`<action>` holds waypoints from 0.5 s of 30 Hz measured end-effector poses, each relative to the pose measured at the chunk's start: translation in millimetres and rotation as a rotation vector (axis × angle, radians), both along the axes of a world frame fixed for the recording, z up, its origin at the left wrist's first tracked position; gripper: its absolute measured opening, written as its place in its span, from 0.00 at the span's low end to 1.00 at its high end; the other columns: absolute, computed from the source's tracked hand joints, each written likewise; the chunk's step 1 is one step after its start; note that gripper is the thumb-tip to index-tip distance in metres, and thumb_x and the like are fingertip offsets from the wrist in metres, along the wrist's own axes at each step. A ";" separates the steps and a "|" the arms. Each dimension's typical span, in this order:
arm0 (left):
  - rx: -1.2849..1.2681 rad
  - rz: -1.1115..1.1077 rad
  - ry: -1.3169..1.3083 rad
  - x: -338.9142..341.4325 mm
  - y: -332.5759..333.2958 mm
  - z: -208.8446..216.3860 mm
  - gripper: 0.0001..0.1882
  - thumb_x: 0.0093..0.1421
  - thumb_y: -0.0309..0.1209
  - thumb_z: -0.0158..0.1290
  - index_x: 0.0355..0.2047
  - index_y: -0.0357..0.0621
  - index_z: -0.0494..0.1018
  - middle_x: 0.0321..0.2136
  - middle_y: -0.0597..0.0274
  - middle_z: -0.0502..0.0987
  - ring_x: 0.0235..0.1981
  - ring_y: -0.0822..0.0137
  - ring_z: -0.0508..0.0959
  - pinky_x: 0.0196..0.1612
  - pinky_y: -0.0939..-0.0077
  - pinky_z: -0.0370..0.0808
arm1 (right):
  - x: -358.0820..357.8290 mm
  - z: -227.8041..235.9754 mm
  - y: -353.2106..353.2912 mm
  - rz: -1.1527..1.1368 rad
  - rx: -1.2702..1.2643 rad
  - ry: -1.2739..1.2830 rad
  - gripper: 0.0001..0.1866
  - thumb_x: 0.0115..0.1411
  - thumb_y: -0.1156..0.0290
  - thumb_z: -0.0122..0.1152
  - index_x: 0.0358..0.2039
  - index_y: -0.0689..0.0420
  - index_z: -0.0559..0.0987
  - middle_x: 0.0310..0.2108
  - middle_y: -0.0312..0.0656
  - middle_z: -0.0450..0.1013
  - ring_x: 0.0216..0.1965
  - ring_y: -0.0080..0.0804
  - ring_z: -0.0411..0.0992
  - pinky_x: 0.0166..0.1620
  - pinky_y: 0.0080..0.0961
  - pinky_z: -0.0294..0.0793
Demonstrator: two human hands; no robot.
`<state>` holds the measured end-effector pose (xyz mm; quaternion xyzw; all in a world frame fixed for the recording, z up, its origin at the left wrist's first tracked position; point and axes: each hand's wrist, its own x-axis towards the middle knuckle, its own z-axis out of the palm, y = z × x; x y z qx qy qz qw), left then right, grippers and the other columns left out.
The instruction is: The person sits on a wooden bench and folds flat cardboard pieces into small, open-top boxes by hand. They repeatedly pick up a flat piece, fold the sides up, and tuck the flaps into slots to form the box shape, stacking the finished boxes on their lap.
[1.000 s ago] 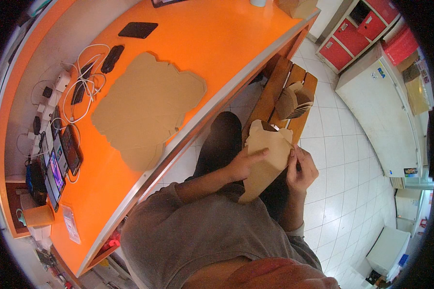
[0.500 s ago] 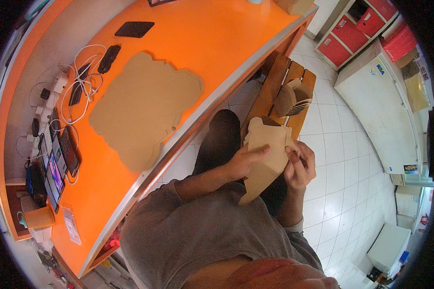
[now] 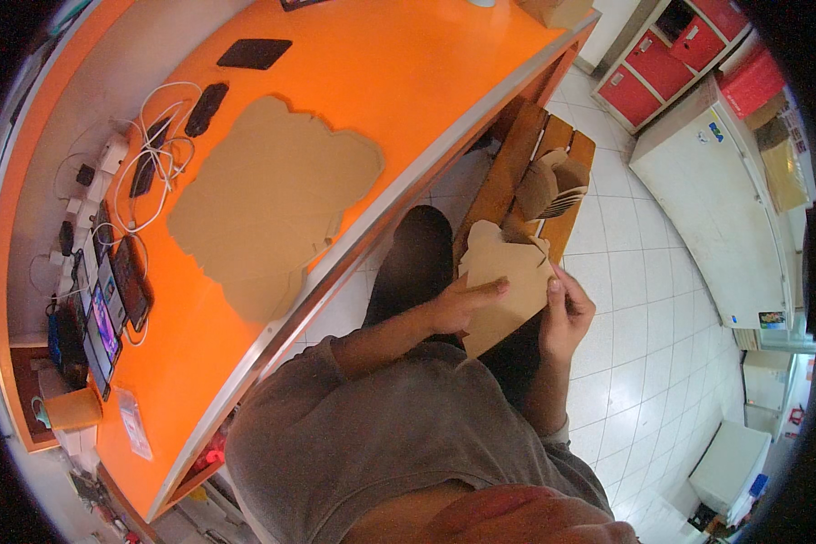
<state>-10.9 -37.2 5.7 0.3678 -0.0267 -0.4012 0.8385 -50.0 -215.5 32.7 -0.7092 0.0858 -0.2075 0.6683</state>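
Over my lap I hold a partly folded brown cardboard box (image 3: 508, 308), its tabs and a side flap showing at the far end. My left hand (image 3: 462, 306) grips its left side, thumb lying on the front panel and fingers hidden behind. At the right edge, my right hand (image 3: 567, 313) is closed in a pinch on the cardboard, next to the corner flap. Just beyond, nested folded cardboard boxes (image 3: 537, 192) stand on a wooden bench (image 3: 501, 163). Flat cardboard blanks (image 3: 272, 186) lie in a pile on the orange table to the left.
On the orange table (image 3: 363, 63) lie a black flat device (image 3: 255, 53), tangled white cables (image 3: 161, 154) and several phones near a power strip (image 3: 113, 154). The table's metal edge (image 3: 272, 331) runs beside my left arm. A white chest freezer (image 3: 716, 199) stands at right.
The box's lower end has shifted and its right side has folded inward. My right fingers have drawn together on the right edge; my left hand keeps its grip.
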 end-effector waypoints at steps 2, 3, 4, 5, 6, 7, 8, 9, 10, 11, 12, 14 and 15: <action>0.000 -0.021 -0.032 4.9 1.5 -4.8 0.25 0.65 0.39 0.53 0.58 0.42 0.64 0.47 0.60 0.75 0.46 0.67 0.76 0.47 0.70 0.74 | -4.0 -1.0 -0.8 0.034 -0.043 0.015 0.12 0.64 0.72 0.58 0.42 0.68 0.80 0.38 0.46 0.78 0.37 0.26 0.74 0.44 0.23 0.71; 0.000 -0.032 -0.048 6.7 1.4 -5.9 0.24 0.65 0.39 0.53 0.58 0.42 0.64 0.47 0.60 0.75 0.46 0.67 0.76 0.47 0.70 0.73 | -4.3 -1.7 -2.2 0.050 -0.046 0.009 0.12 0.64 0.72 0.58 0.42 0.68 0.80 0.38 0.45 0.78 0.37 0.26 0.73 0.44 0.22 0.70; 0.039 -0.020 -0.123 7.6 0.6 -5.9 0.24 0.65 0.39 0.53 0.57 0.40 0.64 0.46 0.59 0.75 0.46 0.67 0.76 0.47 0.70 0.73 | -4.6 -2.6 -2.5 0.066 -0.047 0.005 0.12 0.64 0.72 0.58 0.41 0.68 0.80 0.37 0.45 0.78 0.37 0.26 0.73 0.44 0.22 0.70; 0.077 -0.008 -0.197 8.4 -1.8 -6.1 0.25 0.65 0.40 0.53 0.57 0.39 0.64 0.46 0.59 0.75 0.46 0.66 0.76 0.47 0.70 0.73 | -4.5 -2.6 -0.5 0.060 -0.029 -0.015 0.11 0.63 0.72 0.59 0.40 0.68 0.80 0.36 0.44 0.77 0.37 0.25 0.72 0.44 0.22 0.69; 0.116 0.004 -0.271 8.8 -4.6 -6.3 0.25 0.65 0.40 0.53 0.56 0.37 0.64 0.46 0.58 0.75 0.46 0.66 0.76 0.47 0.70 0.73 | -4.2 -2.3 3.3 0.054 -0.011 -0.034 0.10 0.63 0.73 0.59 0.38 0.68 0.80 0.35 0.43 0.77 0.37 0.25 0.72 0.44 0.21 0.68; 0.195 0.041 -0.338 8.1 -7.9 -11.7 0.25 0.65 0.41 0.53 0.55 0.36 0.65 0.45 0.56 0.75 0.46 0.65 0.76 0.47 0.70 0.73 | -3.6 -1.7 6.3 0.049 0.006 -0.053 0.10 0.62 0.73 0.60 0.37 0.68 0.80 0.33 0.42 0.76 0.36 0.25 0.71 0.43 0.21 0.67; 0.275 0.078 -0.404 6.8 -11.5 -20.4 0.26 0.64 0.42 0.54 0.53 0.34 0.65 0.45 0.55 0.76 0.45 0.65 0.76 0.47 0.69 0.73 | -2.9 -1.2 7.8 0.026 -0.042 -0.078 0.09 0.62 0.73 0.60 0.35 0.68 0.80 0.32 0.41 0.75 0.35 0.24 0.70 0.42 0.21 0.66; 0.355 0.115 -0.470 6.0 -13.9 -27.0 0.26 0.64 0.43 0.54 0.52 0.32 0.66 0.44 0.53 0.76 0.45 0.65 0.76 0.47 0.69 0.73 | -2.1 -0.7 9.1 0.003 -0.089 -0.103 0.08 0.61 0.73 0.60 0.33 0.67 0.79 0.30 0.40 0.74 0.34 0.24 0.69 0.42 0.21 0.66; 0.374 0.145 -0.522 6.2 -15.6 -25.6 0.27 0.63 0.44 0.55 0.51 0.31 0.67 0.43 0.52 0.76 0.44 0.64 0.76 0.47 0.69 0.73 | -1.4 -0.6 9.6 -0.022 -0.137 -0.128 0.08 0.61 0.73 0.61 0.32 0.67 0.79 0.28 0.39 0.73 0.33 0.24 0.68 0.41 0.21 0.65; 0.394 0.175 -0.573 6.5 -16.8 -23.1 0.28 0.62 0.44 0.56 0.49 0.30 0.67 0.43 0.50 0.76 0.44 0.64 0.76 0.46 0.69 0.73 | 0.6 -0.9 10.2 -0.032 -0.123 -0.148 0.08 0.61 0.73 0.60 0.31 0.67 0.78 0.28 0.38 0.72 0.32 0.24 0.67 0.40 0.21 0.65; 0.414 0.206 -0.625 6.7 -18.2 -21.7 0.29 0.61 0.45 0.57 0.48 0.28 0.68 0.42 0.49 0.76 0.43 0.63 0.77 0.46 0.69 0.73 | 3.3 -1.7 10.9 -0.041 -0.109 -0.167 0.08 0.61 0.74 0.60 0.30 0.66 0.78 0.27 0.37 0.71 0.31 0.23 0.66 0.39 0.21 0.64; 0.433 0.239 -0.707 4.3 -21.1 -36.1 0.27 0.60 0.44 0.58 0.47 0.30 0.69 0.41 0.48 0.77 0.43 0.63 0.77 0.45 0.68 0.73 | 5.6 -3.5 10.2 -0.046 -0.119 -0.188 0.08 0.62 0.74 0.59 0.29 0.66 0.78 0.26 0.37 0.70 0.30 0.23 0.65 0.38 0.21 0.64; 0.443 0.257 -0.748 3.5 -21.5 -43.0 0.26 0.60 0.44 0.58 0.46 0.31 0.70 0.41 0.48 0.77 0.42 0.63 0.77 0.45 0.68 0.73 | 5.9 -6.0 6.4 -0.044 -0.142 -0.189 0.08 0.63 0.74 0.58 0.29 0.66 0.77 0.27 0.37 0.70 0.31 0.22 0.65 0.38 0.20 0.64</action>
